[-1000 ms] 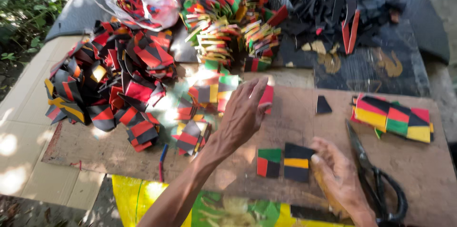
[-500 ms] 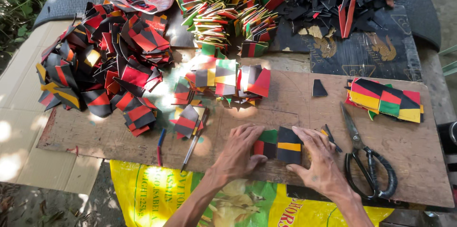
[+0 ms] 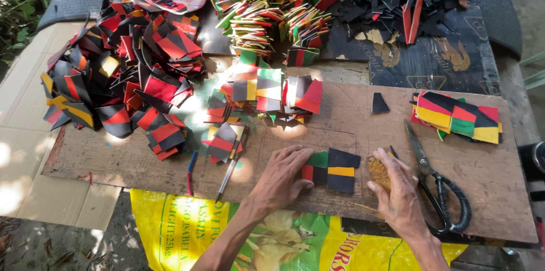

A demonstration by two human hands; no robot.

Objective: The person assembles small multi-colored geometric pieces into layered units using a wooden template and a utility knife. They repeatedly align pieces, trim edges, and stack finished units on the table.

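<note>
Left hand (image 3: 279,178) lies flat, its grip wide, pressing the patchwork piece (image 3: 332,170); just right, the right hand (image 3: 397,187) grips a brown pad (image 3: 378,172).

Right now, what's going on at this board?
A person is laying small coloured pieces together on a wooden board. The left hand presses flat on a patchwork piece of green, red, black and yellow; the right hand rests beside it near the scissors. Heaps of cut pieces lie behind.
</note>
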